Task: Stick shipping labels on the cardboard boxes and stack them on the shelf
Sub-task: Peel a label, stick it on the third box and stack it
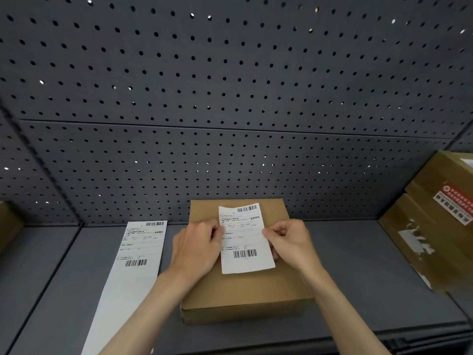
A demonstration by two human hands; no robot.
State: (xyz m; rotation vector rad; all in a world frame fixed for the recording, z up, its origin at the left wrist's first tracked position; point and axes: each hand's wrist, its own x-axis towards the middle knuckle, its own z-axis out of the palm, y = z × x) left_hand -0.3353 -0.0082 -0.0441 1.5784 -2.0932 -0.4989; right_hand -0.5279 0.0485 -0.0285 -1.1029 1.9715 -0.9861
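A flat brown cardboard box (245, 290) lies on the grey shelf (358, 265) in front of me. Over its top I hold a white shipping label (244, 237) with two barcodes. My left hand (197, 247) pinches the label's left edge. My right hand (289, 242) pinches its right edge, fingers curled. The label's lower end sits slightly lifted and skewed over the box; whether it sticks to the box I cannot tell.
A long strip of labels (135, 254) lies on the shelf left of the box. Stacked cardboard boxes (435, 221) with a red sticker stand at the right. Another box edge (7, 221) shows at far left. A dark pegboard wall (230, 85) rises behind.
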